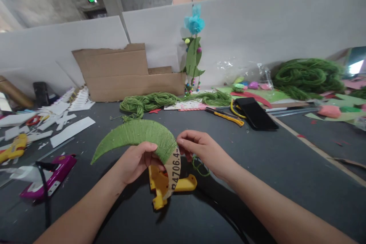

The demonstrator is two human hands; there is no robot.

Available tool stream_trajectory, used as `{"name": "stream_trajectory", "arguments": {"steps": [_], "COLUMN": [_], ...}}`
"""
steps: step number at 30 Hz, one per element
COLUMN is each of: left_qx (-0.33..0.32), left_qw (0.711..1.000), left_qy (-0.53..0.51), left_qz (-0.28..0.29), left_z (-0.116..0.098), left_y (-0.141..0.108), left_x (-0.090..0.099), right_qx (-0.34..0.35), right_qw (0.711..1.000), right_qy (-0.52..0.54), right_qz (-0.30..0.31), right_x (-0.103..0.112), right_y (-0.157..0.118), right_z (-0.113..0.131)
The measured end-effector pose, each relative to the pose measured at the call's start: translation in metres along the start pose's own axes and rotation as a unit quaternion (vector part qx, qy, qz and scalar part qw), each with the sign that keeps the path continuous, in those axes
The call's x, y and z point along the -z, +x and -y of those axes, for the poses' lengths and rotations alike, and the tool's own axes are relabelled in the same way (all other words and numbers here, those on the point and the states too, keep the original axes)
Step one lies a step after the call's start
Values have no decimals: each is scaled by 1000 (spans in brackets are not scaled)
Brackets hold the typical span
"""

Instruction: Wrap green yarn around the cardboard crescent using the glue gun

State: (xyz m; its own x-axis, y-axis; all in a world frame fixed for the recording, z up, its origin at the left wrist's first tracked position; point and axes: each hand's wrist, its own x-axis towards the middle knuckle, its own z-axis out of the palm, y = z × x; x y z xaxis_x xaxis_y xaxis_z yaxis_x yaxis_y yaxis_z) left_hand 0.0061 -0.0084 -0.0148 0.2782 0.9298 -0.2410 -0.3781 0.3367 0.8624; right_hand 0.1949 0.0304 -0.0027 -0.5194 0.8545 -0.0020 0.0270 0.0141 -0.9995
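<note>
A crescent-shaped cardboard piece (137, 134), mostly wrapped in green yarn, is held up over the table. Its lower right end is bare brown cardboard with printed digits. My left hand (140, 160) grips the crescent from below, thumb on the wrapped face. At the border of yarn and bare cardboard, my right hand (197, 145) pinches the green yarn, though the strand between the fingertips is mostly hidden. A loose loop of yarn (201, 166) hangs under the right hand. Behind and below the bare end lies a yellow glue gun (184, 184), partly covered by the cardboard.
Green yarn skeins (148, 101) lie before a cardboard sheet (114, 68). Yellow-handled scissors (228, 117) and a black phone (254, 112) lie right of centre. White scraps (73, 131), a purple power strip (61, 175) and another yellow glue gun (15, 146) are left. A flower ornament (194, 53) hangs behind.
</note>
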Motion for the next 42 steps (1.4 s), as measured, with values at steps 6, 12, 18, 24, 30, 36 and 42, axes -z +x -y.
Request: {"name": "stream_trajectory", "arguments": {"steps": [6, 12, 18, 24, 30, 36, 42], "left_qx": [-17, -8, 18, 29, 38, 19, -21], "left_qw": [999, 997, 997, 995, 991, 998, 999], "left_qy": [17, 59, 69, 77, 112, 66, 26], "left_qz": [-34, -40, -41, -51, -67, 8, 0], "left_z": [2, 5, 7, 7, 3, -2, -5], "left_y": [4, 2, -1, -2, -3, -6, -3], "left_x": [2, 0, 1, -2, -1, -1, 0], "right_qx": [25, -57, -68, -97, -99, -94, -50], "right_qw": [998, 998, 995, 988, 984, 972, 983], "right_qy": [-3, 17, 59, 122, 146, 216, 173], "right_qz": [-64, -23, -34, -23, -34, 8, 25], "right_x": [2, -3, -3, 0, 0, -6, -7], "right_y": [1, -3, -1, 0, 0, -1, 9], "right_z": [0, 3, 0, -6, -3, 2, 5]}}
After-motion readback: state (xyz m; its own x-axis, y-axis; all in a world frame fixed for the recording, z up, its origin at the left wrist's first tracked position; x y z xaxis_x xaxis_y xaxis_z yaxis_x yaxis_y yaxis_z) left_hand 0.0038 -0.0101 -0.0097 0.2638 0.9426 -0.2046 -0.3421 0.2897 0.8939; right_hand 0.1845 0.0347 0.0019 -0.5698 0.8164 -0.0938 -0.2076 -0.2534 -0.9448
